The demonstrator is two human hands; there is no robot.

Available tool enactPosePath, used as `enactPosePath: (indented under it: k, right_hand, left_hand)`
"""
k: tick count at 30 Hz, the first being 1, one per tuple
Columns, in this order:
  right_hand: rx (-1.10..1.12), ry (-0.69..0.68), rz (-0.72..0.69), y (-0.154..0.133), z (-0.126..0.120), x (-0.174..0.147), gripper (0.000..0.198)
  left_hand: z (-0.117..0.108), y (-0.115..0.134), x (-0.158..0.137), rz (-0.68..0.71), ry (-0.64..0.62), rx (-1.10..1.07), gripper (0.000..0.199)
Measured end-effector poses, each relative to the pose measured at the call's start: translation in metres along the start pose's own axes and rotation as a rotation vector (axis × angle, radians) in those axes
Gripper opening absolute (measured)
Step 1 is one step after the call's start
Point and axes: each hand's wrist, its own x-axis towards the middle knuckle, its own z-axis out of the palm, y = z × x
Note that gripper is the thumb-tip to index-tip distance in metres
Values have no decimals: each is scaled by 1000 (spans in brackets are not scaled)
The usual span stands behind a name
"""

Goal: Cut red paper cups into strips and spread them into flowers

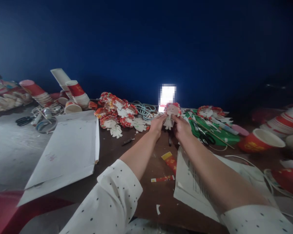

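Stretched out over the brown table (141,162), my two hands hold up a small paper figure (169,121). It has a red-and-white rim round a pale drawn face and a white cut-paper body below. My left hand (157,126) pinches its left edge, and my right hand (182,126) pinches the right edge. Behind it stands a bright lit screen (168,94), partly blurred out. Several similar paper figures (116,112) lie heaped beyond my left hand. Scissors (207,138) with black handles rest on a green sheet (223,138) beyond my right hand.
A white board (73,146) lies at the left, with stacked paper cups (78,94) behind it. To the right are printed sheets (197,182), a red paper cup (261,141) and white cord. Red paper scraps (169,161) lie between my forearms. A blue wall (136,48) closes the back.
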Motion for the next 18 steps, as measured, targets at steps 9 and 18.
enactPosePath:
  k: [9,18]
  right_hand:
    - [-41,-17,-1,6,2,0,12]
    - [-87,-95,33,2,4,-4,22]
  left_hand:
    - [-5,-3,4,55,-62,97,22]
    - [-10,-6,10,57,17,167,21]
